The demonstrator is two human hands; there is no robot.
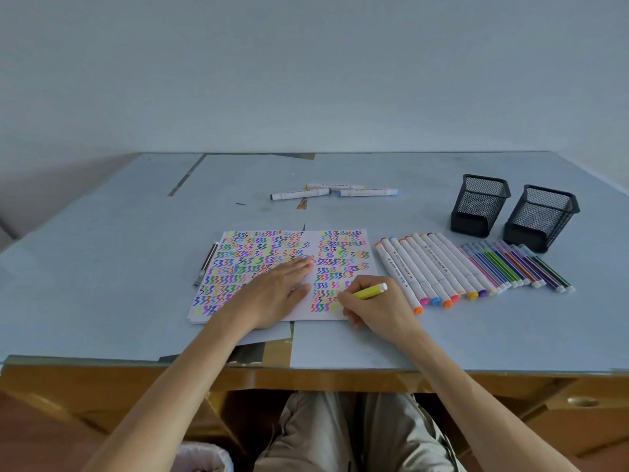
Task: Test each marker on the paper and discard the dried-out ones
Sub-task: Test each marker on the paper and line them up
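A pale blue table point(102, 267) carries the scribbled paper point(306, 240), pinned by the flat, open-fingered left hand point(272, 294). The yellow marker point(369, 291) is pinched in the right hand point(374, 304); light, steady strokes on bare paper are advised.

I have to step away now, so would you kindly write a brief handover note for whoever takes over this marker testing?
Left hand: flat on the paper, holding it down.
Right hand: gripping a yellow marker, tip at the paper's lower right.
Paper: almost filled with coloured squiggles, so many tests are done.
Right of the paper: a row of thick white markers, then thin pens.
Far side: three markers lying apart.
Two mesh holders at right.
Left: judge the yellow one, then continue; which markers are untested I cannot tell.
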